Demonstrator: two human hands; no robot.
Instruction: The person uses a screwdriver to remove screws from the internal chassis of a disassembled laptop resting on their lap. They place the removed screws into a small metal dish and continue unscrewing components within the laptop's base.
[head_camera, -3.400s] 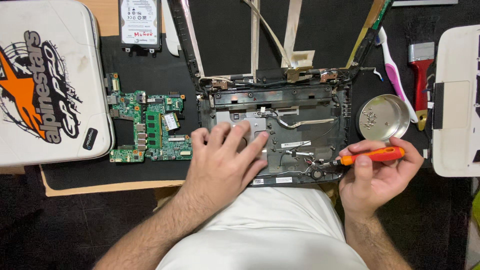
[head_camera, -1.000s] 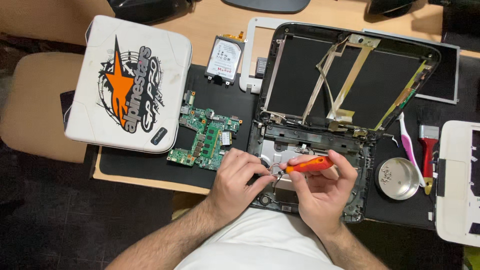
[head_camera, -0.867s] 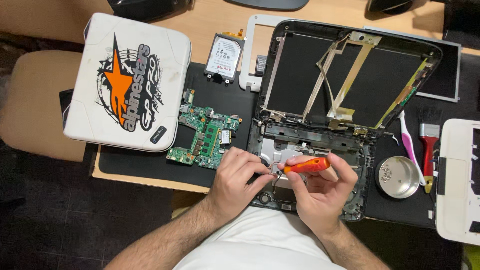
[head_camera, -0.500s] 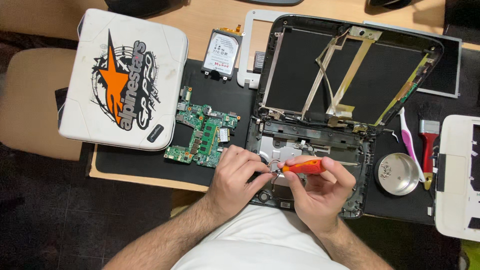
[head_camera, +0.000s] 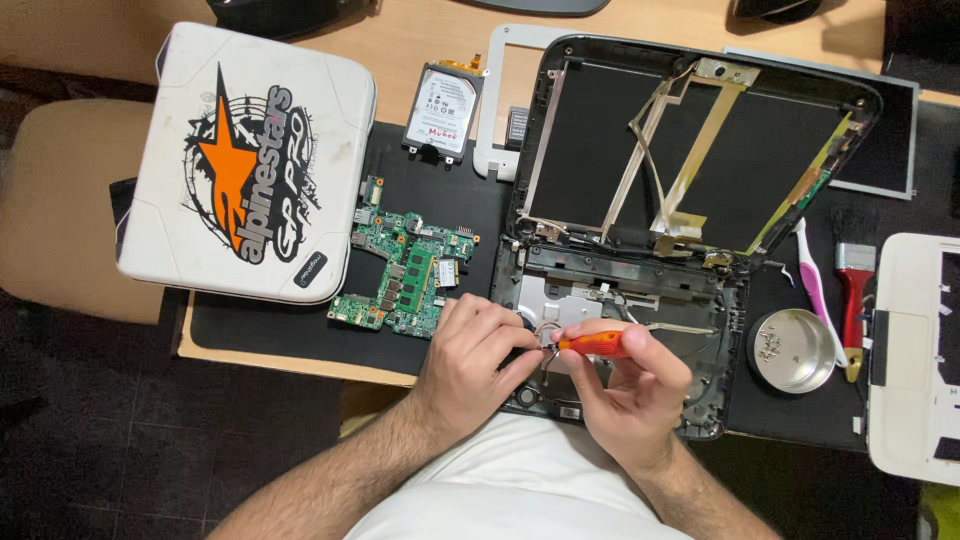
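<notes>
Head view hides the screwdriver tip behind the curled left hand resting on the open laptop base, while the right hand closes around its orange handle, beside a green circuit board on the surface.

Both forearms reach forward, left hand and right hand curled (fingertips nearly meeting).

A light wooden tabletop spans the top of the frame; dark tiled floor fills the lower left, a beige chair seat at left.
</notes>
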